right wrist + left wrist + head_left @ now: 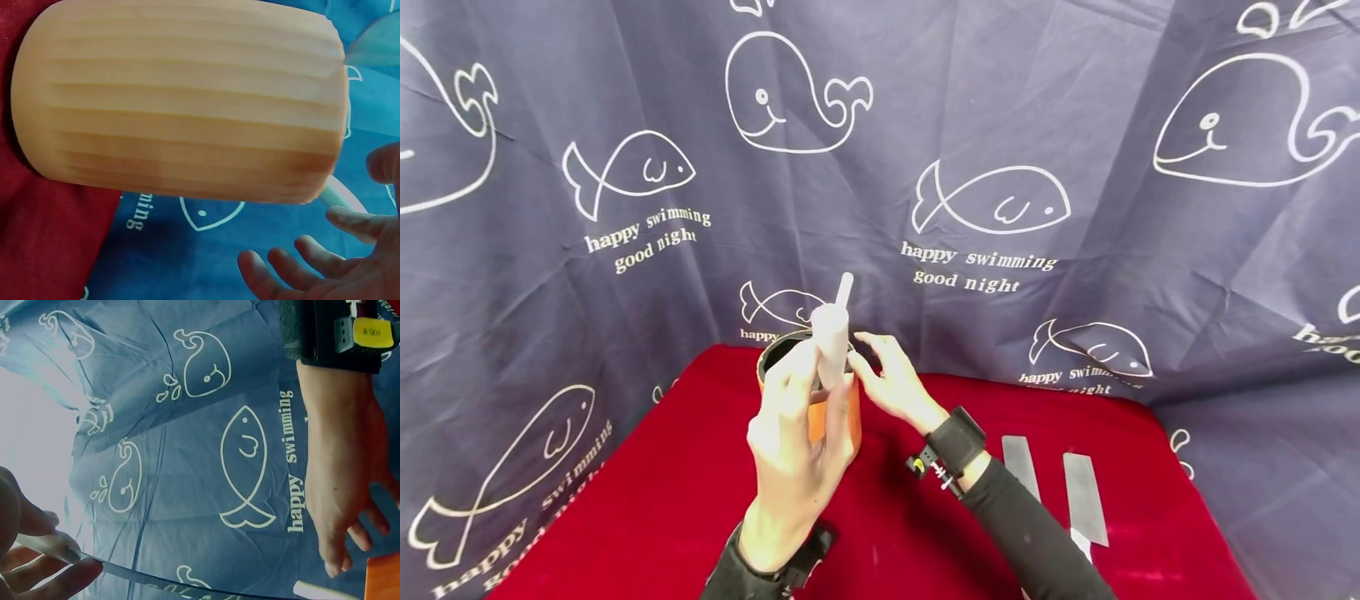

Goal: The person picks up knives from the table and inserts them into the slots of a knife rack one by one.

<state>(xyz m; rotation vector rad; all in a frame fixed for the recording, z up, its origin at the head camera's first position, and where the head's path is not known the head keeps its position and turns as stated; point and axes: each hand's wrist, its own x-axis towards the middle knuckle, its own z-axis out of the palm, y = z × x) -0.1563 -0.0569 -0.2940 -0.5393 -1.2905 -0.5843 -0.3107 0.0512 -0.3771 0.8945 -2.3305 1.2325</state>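
At lower centre, the left hand (793, 442) pinches a pale blade (831, 333) near the orange pot's (181, 103) mouth; the right hand (891, 383), fingers loosely spread, grasps nothing beside the rim. A slanted blade could catch that rim and, the pot being unheld, tip it. Two flat strips (1086, 500) lie lower right.

Behind the red table (647, 500) hangs a blue-grey curtain (947, 100) with white whales (797, 104) and fish (1007, 200); two grey strips (1086, 500) lie side by side.
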